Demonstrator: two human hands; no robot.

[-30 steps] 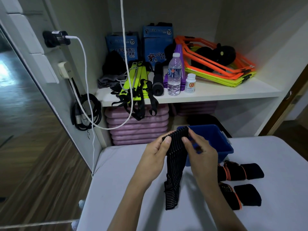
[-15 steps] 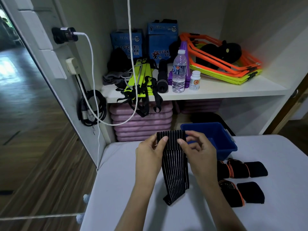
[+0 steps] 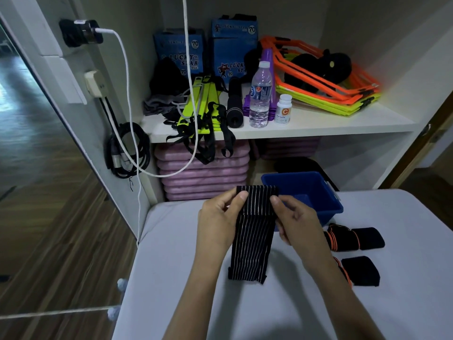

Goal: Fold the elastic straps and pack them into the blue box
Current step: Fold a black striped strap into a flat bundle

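Observation:
A black elastic strap with thin white stripes (image 3: 252,239) hangs flat over the white table (image 3: 269,310), its top end folded over. My left hand (image 3: 218,219) pinches the folded top at its left edge, and my right hand (image 3: 294,219) pinches it at the right edge. The strap's lower end rests on the table. The blue box (image 3: 316,192) stands just behind my right hand at the table's far edge; its inside looks bare. Two more black straps with orange trim (image 3: 353,238) (image 3: 359,271) lie on the table to the right.
Behind the table, a white shelf (image 3: 318,126) holds a water bottle (image 3: 260,94), a small white pill bottle (image 3: 283,109), blue cartons, yellow-green straps and orange hoops. Pink mats are stacked below. White and black cables hang on the left wall. Wooden floor lies to the left.
The strap has been spread flat and its top end folded down over itself. Its hanging tail is shorter and straighter than before. Both hands shifted to the strap's upper corners.

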